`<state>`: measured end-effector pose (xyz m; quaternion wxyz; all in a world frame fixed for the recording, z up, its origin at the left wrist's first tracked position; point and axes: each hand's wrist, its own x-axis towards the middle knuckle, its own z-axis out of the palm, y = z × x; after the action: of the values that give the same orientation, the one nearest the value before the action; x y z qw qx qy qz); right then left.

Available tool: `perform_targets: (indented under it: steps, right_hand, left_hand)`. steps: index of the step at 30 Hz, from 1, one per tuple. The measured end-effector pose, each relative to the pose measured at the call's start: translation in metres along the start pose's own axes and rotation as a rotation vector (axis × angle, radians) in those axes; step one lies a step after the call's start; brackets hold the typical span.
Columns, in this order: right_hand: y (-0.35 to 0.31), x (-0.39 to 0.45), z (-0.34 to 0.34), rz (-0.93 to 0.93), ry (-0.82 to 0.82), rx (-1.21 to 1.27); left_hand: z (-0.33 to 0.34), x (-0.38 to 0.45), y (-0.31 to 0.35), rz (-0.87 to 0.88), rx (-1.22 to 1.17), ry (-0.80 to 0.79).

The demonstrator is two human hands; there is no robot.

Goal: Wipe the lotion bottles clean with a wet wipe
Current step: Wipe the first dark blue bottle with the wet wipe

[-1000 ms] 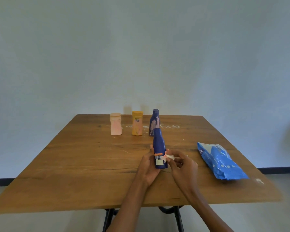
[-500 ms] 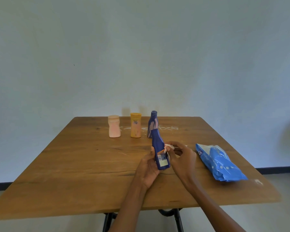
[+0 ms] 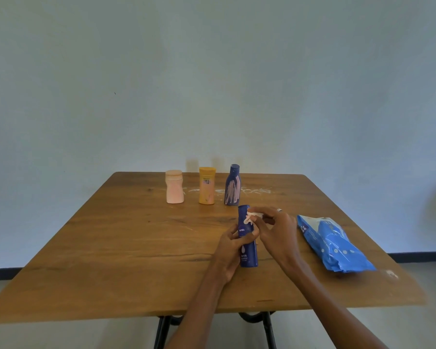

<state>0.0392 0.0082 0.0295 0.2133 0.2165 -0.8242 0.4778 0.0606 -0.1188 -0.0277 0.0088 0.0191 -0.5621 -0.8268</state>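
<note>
Your left hand [image 3: 233, 244] is gripping the blue lotion bottle [image 3: 247, 238] upright around its middle, above the near-centre of the wooden table [image 3: 126, 248]. Your right hand [image 3: 275, 231] is pinching a small white wet wipe [image 3: 253, 214] against the bottle's upper side, while three other bottles [image 3: 206, 185] are standing in a row farther back and the blue wipe pack [image 3: 332, 244] is lying to the right.

A square brown wooden tabletop [image 3: 126, 248] on curved black metal legs [image 3: 161, 331] stands before a plain pale blue-grey wall [image 3: 212, 84]; dark skirting [image 3: 418, 256] runs along the grey floor [image 3: 425, 278]
</note>
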Motion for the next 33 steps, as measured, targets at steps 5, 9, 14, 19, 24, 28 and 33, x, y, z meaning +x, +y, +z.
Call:
perform_targets:
  steps: [5,9,14,19,24,28,33]
  right_hand:
    - [0.004,0.001,-0.009,-0.022,-0.036,-0.043]
    - [0.010,-0.004,-0.009,-0.094,-0.099,-0.095]
    - [0.024,-0.021,-0.010,-0.101,-0.129,-0.158]
    - [0.035,-0.054,-0.007,-0.067,-0.278,-0.156]
    - [0.035,-0.060,-0.005,-0.054,-0.278,-0.154]
    - [0.022,-0.037,-0.007,-0.046,-0.097,-0.113]
    - [0.019,-0.026,-0.002,-0.029,-0.061,-0.101]
  left_hand:
    - [0.000,0.004,-0.003,0.013,0.050,0.061]
    - [0.000,0.005,-0.006,0.039,0.033,0.054]
    - [-0.002,0.002,-0.004,0.044,0.010,0.028]
    - [0.000,0.006,0.001,-0.086,-0.094,0.117]
    - [0.001,0.001,0.006,-0.096,-0.156,0.134]
    - [0.002,-0.006,0.007,-0.079,-0.144,0.030]
    - [0.002,-0.007,0.010,-0.062,-0.245,0.047]
